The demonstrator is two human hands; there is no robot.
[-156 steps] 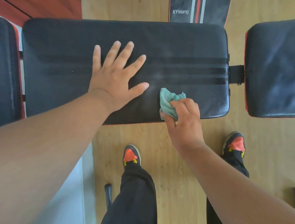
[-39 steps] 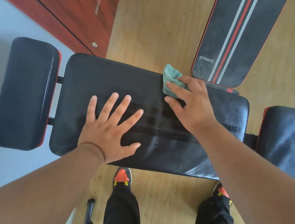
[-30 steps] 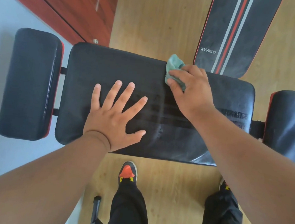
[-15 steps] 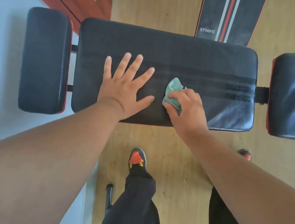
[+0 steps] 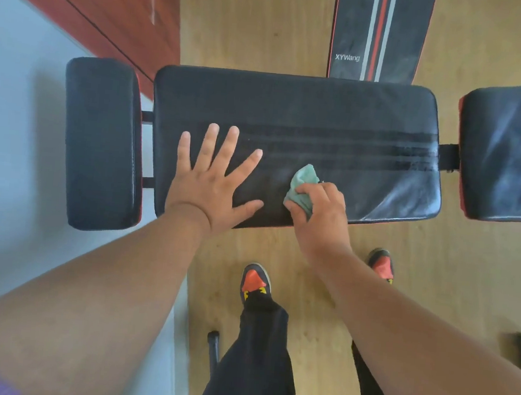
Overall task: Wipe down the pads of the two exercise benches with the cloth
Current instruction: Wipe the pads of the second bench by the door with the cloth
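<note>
Cloth (image 5: 301, 186) sits bunched in the right hand (image 5: 320, 215) on the centre pad (image 5: 323, 114); left hand (image 5: 210, 183) lies spread flat beside it.

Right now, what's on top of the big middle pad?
A flat left hand and a right hand gripping a green cloth on the middle pad. Pad beneath them is hidden.

Wiping the middle pad of the bench

Left hand (image 5: 211, 190) lies flat, fingers spread, on the black pad (image 5: 338, 116); right hand (image 5: 320, 213) grips a green cloth (image 5: 301, 185) near its front edge.
</note>
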